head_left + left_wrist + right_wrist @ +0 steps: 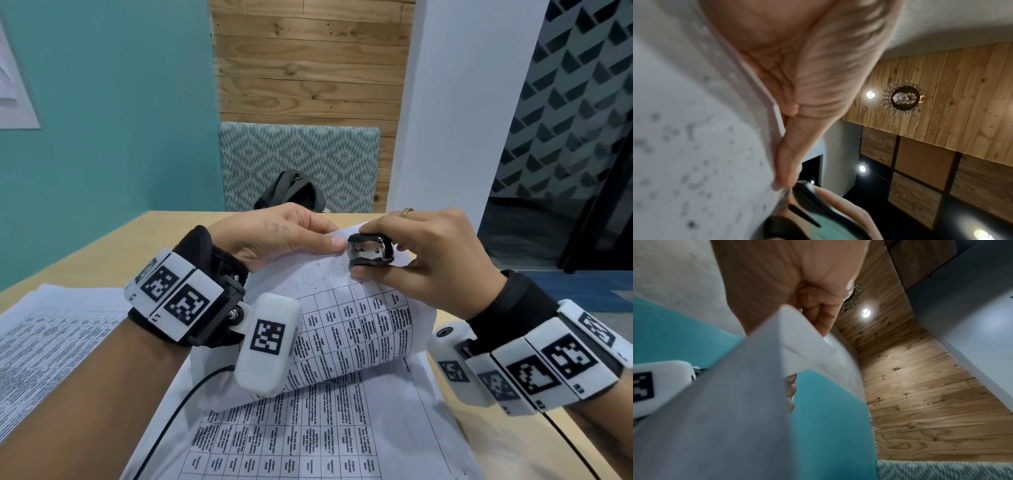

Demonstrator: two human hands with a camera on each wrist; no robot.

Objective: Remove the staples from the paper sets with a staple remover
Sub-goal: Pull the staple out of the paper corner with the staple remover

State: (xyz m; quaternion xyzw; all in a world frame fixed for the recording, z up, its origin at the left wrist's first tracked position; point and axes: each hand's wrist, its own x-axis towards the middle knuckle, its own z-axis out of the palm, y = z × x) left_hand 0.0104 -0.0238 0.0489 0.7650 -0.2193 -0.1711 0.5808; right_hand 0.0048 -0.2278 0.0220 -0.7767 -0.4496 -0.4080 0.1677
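A stapled paper set with printed tables is lifted off the table, its top corner raised between my hands. My left hand pinches that corner from the left, thumb on top. My right hand grips a black and metal staple remover, its claws set against the paper's top corner right beside my left thumb. The left wrist view shows the paper, my left fingers and the remover up close. In the right wrist view the paper hides most of the hand. The staple itself is not visible.
Another printed sheet lies flat on the wooden table below the lifted set, and a further stack of papers lies at the left. A black cable runs across the sheets. A patterned chair with a dark bag stands behind the table.
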